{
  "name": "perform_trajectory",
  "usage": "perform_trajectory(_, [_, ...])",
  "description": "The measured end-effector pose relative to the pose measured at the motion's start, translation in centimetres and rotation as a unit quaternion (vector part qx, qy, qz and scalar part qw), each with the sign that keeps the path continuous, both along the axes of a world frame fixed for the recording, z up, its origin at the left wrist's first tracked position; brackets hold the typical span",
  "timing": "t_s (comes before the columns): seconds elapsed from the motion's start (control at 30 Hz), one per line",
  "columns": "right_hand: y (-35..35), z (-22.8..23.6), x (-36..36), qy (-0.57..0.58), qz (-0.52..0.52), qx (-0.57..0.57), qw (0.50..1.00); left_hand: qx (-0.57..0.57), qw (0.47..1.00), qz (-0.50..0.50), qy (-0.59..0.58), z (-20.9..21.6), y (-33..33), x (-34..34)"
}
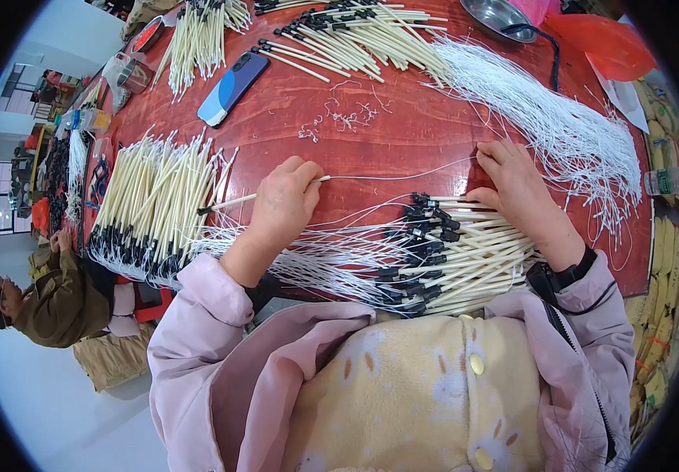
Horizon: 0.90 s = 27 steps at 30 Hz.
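My left hand (286, 200) is closed round a thin cream-coloured stick (233, 202) with a black end pointing left. A white cord (402, 176) comes out of the stick's pale tip and runs nearly straight to the right. Its far end meets the fingertips of my right hand (516, 189), whose thumb is held apart below. Under my right hand lies a bundle of cream sticks (481, 252) with black end pieces, and white cords trail left from them. Beside my left hand a row of similar sticks (150, 189) has its black ends toward me.
On the red table (410, 141) lie a phone (233, 88), white thread scraps (347, 118), more sticks (339, 43) at the back and a heap of white cords (544, 118). A metal bowl (500, 16) and red bag (603, 47) are back right. Another person (56, 303) sits left.
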State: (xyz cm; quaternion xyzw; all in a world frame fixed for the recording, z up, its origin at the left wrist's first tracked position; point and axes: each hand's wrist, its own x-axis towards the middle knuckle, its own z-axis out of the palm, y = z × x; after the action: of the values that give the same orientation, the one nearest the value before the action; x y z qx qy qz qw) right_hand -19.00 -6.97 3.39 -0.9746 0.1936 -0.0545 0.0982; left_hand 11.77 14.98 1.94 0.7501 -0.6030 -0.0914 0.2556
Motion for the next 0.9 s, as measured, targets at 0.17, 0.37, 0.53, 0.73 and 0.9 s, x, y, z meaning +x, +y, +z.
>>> perform_trajectory(0.17, [0.4,0.1,0.0,0.015,-0.013,-0.017,1.0,0.016,0.998,-0.014,-0.053,-0.1,-1.8,-1.5])
perform_trajectory(0.37, [0.7,-0.4,-0.4,0.027,0.001,-0.057,0.998,0.035,0.996,-0.07,-0.049,-0.4,-6.5,-4.0])
perform_trajectory(0.53, [0.2,-0.2,-0.6,0.03,0.003,-0.019,0.999,0.05,0.987,-0.142,-0.058,-1.0,-11.6,-6.7])
perform_trajectory(0.73, [0.0,-0.3,-0.6,-0.003,0.032,0.06,0.998,-0.023,0.981,-0.194,-0.019,-2.7,-17.9,-11.3])
perform_trajectory(0.9, [-1.0,-0.4,-2.4,-0.114,0.019,0.059,0.992,-0.015,0.981,-0.161,0.106,1.1,-16.8,-9.6])
